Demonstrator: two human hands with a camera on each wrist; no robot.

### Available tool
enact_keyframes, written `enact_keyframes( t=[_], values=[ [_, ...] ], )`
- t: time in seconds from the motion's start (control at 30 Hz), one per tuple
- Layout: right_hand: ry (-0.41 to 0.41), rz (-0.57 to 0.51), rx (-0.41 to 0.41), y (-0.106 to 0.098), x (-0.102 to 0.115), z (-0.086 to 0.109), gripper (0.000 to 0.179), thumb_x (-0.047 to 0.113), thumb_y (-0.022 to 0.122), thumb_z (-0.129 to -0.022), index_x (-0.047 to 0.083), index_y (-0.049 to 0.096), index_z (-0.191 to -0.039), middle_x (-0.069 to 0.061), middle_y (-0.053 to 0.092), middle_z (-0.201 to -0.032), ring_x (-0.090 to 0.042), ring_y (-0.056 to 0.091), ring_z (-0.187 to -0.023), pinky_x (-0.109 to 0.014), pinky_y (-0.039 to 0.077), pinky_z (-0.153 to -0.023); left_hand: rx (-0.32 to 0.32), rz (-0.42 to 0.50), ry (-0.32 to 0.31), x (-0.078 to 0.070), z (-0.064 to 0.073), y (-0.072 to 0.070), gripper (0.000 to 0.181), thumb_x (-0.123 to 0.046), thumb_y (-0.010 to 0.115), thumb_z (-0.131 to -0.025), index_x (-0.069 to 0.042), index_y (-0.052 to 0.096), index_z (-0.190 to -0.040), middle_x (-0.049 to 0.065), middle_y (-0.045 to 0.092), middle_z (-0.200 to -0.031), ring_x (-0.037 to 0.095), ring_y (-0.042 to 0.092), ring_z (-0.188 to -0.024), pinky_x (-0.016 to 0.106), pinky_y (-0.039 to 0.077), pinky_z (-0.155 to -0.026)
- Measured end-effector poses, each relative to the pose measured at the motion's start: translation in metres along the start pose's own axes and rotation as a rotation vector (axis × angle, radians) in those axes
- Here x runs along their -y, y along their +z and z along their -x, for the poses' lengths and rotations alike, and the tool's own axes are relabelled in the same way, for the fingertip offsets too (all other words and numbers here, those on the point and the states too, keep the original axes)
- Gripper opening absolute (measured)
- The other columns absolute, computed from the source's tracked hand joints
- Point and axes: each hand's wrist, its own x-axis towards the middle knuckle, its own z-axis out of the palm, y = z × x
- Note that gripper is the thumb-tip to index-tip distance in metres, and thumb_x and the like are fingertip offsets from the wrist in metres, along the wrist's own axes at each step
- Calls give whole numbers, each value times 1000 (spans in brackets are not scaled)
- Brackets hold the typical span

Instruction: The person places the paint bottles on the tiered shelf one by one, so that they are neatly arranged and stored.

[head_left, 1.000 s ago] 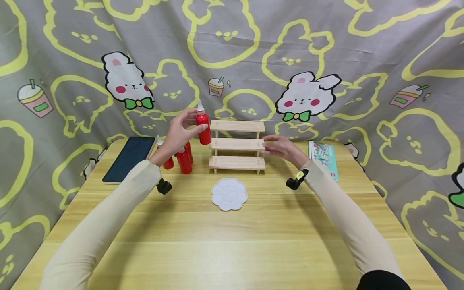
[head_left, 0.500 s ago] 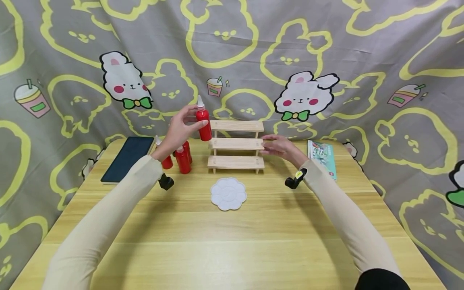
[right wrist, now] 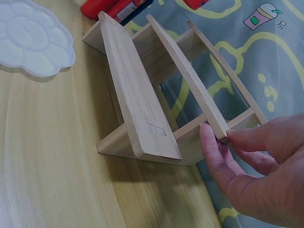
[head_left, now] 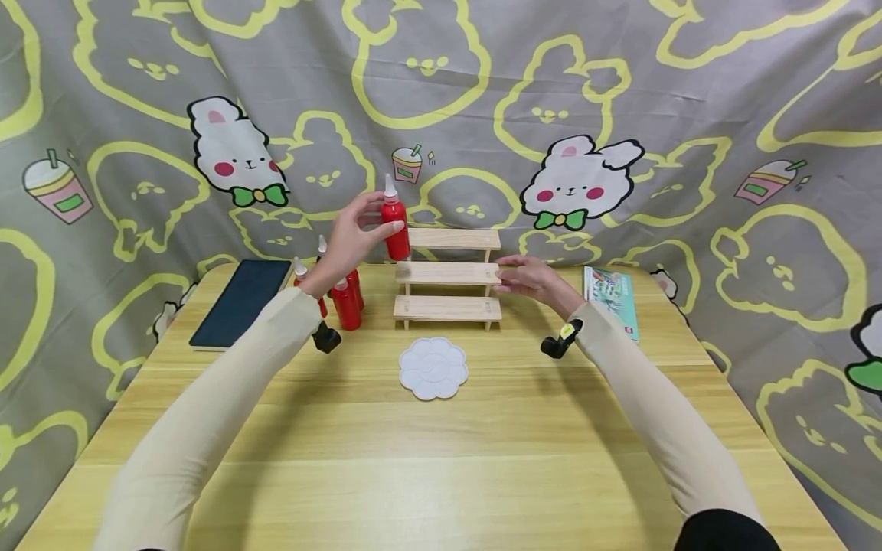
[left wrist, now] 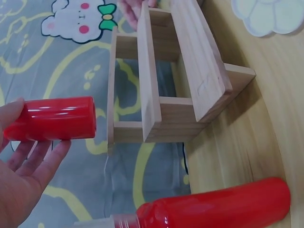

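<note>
My left hand point(head_left: 356, 232) grips a red squeeze bottle point(head_left: 396, 222) with a white pointed nozzle, upright and raised beside the left end of a three-step wooden stand point(head_left: 448, 308). In the left wrist view the bottle's base point(left wrist: 80, 118) points toward the stand's shelves. My right hand point(head_left: 534, 279) pinches the right end of the middle shelf point(right wrist: 199, 88) between thumb and fingers. Several more red bottles point(head_left: 347, 306) stand on the table left of the stand, partly behind my left wrist.
A white flower-shaped palette point(head_left: 433, 369) lies in front of the stand. A dark flat book-like slab point(head_left: 241, 304) lies at the table's left back, and a green-covered book point(head_left: 612, 301) at the right. A patterned curtain point(head_left: 441, 115) hangs behind the table point(head_left: 441, 459).
My left hand has lifted the bottle slightly higher and moved it right, so it now overlaps the top shelf's left end. My right hand stays on the middle shelf.
</note>
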Motion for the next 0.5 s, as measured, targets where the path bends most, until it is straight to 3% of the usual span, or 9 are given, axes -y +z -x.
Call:
enact_keyframes(
  t=[0.33, 0.5],
  values=[
    [6, -4, -11, -1, 1, 1, 57, -10, 50, -103, -7, 33, -158, -13, 49, -111, -16, 65, -83, -28, 61, -93, 14, 19, -6, 0, -16, 9, 57, -24, 78, -97, -18, 57, -149, 9, 63, -142, 28, 63, -125, 45, 56, -103],
    [12, 3, -16, 0, 1, 0, 57, -10, 51, -103, -6, 34, -157, -13, 50, -111, -16, 66, -83, -29, 60, -96, 6, 41, -7, -1, -25, 16, 58, -21, 77, -97, -15, 56, -150, 11, 62, -143, 31, 63, -125, 47, 57, -103]
  ],
)
